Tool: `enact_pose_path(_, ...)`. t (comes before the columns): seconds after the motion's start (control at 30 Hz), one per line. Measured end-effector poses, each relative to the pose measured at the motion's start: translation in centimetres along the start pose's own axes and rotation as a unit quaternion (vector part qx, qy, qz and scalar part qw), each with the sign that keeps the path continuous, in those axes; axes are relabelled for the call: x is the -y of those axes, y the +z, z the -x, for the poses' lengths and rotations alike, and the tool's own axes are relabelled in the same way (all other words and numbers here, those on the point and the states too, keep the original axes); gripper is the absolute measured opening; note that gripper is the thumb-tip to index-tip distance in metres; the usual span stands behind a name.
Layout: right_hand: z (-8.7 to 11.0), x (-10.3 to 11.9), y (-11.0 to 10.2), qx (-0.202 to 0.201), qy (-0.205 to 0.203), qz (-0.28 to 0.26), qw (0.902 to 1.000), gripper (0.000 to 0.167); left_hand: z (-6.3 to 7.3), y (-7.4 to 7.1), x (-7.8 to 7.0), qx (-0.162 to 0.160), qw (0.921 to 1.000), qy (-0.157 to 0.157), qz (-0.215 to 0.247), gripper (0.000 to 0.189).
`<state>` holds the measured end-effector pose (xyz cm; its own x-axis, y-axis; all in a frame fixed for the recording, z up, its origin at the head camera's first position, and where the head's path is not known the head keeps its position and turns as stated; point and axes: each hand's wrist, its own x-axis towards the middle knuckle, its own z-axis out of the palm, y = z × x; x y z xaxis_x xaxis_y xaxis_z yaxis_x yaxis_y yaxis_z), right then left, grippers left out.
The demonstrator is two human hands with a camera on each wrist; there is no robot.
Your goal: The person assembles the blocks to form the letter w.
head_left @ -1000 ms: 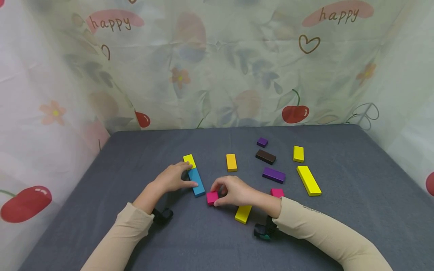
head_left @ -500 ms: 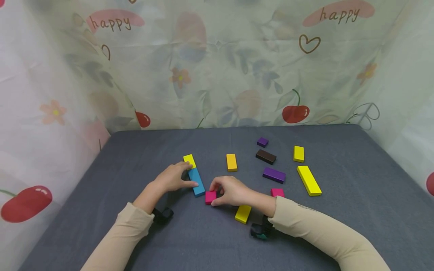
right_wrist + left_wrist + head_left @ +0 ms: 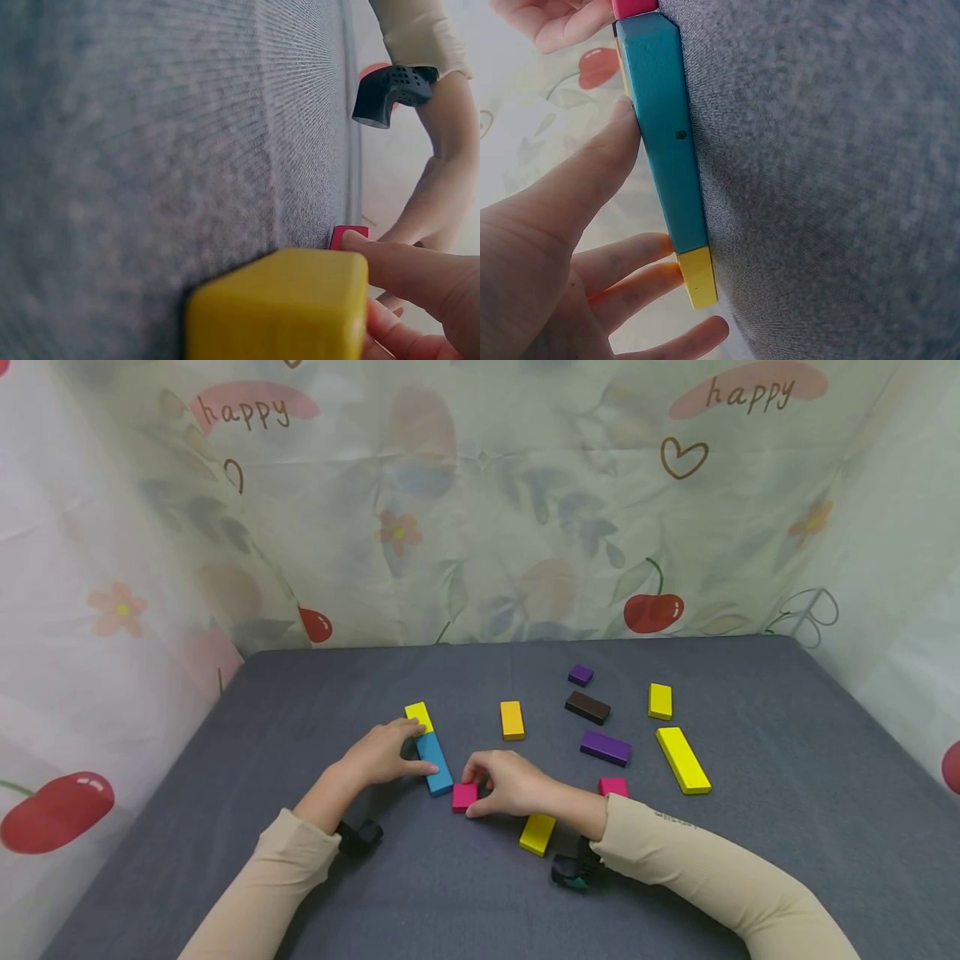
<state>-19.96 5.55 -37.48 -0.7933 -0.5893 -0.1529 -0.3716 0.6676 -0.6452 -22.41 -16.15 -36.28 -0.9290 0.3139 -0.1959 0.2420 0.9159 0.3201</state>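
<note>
In the head view, a blue block [image 3: 434,763] lies end to end with a small yellow block [image 3: 420,716], making one slanting row. My left hand [image 3: 384,752] rests on this row, thumb on the blue block and fingertips by the yellow one. The left wrist view shows its fingers [image 3: 622,262] fairly straight, spread along the side. My right hand [image 3: 513,783] pinches a pink block [image 3: 464,797] between thumb and fingers, right at the near end of the blue block. In the right wrist view, the thumb presses against that pink block [image 3: 349,235].
Under the right wrist lies a yellow block [image 3: 537,834], with another pink block [image 3: 613,787] beside the sleeve. Farther back are an orange block [image 3: 512,720], a dark brown block [image 3: 588,707], purple blocks [image 3: 606,747] and yellow blocks [image 3: 683,760]. A patterned curtain [image 3: 480,510] hangs behind.
My right hand has slid slightly left, bringing the pink block up against the end of the blue block. The left hand and its row have stayed still.
</note>
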Motion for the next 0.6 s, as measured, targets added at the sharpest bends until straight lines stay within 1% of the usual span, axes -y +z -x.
enact_pose_path(0.6, -0.13, -0.05, 0.02, 0.002, -0.002, 0.000, 1.0000, 0.030, 0.04, -0.07, -0.06, 0.001, 1.0000, 0.002, 0.001, 0.075)
